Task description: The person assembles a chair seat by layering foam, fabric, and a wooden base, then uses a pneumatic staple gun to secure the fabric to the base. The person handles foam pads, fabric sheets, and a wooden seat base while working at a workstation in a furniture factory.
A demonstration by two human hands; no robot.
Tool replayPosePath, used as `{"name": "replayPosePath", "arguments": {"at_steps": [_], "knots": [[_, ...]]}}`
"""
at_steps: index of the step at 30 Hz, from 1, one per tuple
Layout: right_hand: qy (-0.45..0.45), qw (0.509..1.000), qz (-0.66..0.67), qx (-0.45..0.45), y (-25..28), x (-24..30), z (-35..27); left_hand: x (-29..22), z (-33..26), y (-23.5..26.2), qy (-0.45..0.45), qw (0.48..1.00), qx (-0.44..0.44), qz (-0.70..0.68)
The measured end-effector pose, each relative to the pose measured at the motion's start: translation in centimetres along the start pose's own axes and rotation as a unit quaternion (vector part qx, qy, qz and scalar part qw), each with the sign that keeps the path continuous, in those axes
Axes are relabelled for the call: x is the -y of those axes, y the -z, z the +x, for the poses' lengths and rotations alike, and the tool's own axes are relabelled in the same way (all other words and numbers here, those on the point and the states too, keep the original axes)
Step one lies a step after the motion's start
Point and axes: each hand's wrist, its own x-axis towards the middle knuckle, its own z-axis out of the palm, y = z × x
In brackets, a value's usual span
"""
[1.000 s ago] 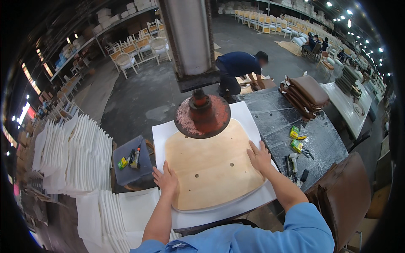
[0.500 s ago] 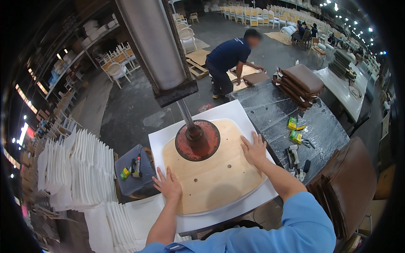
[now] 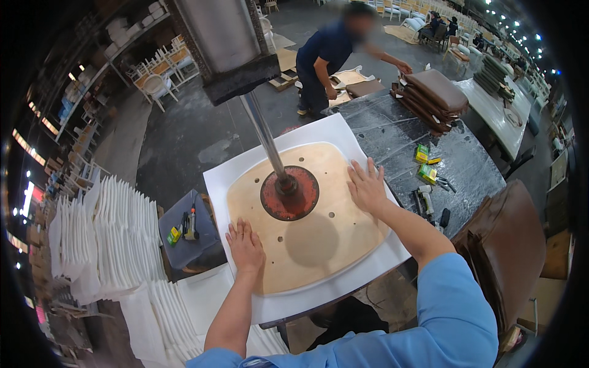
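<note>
Plywood seat board (image 3: 319, 236): flat on white foam sheet (image 3: 319, 132) atop desk (image 3: 466, 165), between both hands. Left hand (image 3: 244, 244) open, palm down on near-left edge, gripping nothing. Right hand (image 3: 366, 186) open, flat on right edge. Round red press disc (image 3: 289, 193) bearing down just beyond fingertips

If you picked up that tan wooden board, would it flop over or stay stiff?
Probably stiff: the wooden board lies flat with crisp edges under the left hand and right hand. The white foam sheet beneath looks softer and likelier to bend. Neither looks apt to roll.
</note>
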Motion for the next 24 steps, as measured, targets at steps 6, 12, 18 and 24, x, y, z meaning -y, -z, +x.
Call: {"name": "replayPosePath", "arguments": {"at_steps": [6, 12, 18, 24], "knots": [[-0.004, 1.000, -0.005, 0.024, 0.2, -0.8, 0.0, -1.1, 0.3, -0.1, 0.015, 0.998, 0.052, -0.019], [0.011, 0.999, 0.040, 0.034, 0.9, -0.2, -0.1, -0.6, 0.3, 0.3, 0.011, 0.999, 0.042, -0.014], [0.015, 0.998, 0.056, 0.035, 0.6, -0.7, -0.3, -1.3, 0.1, 0.2, -0.004, 0.999, 0.037, 0.003], [0.032, 0.998, 0.050, 0.021, 0.0, -0.5, 0.0, -1.1, 0.1, -0.6, -0.008, 1.000, 0.026, 0.011]]}}
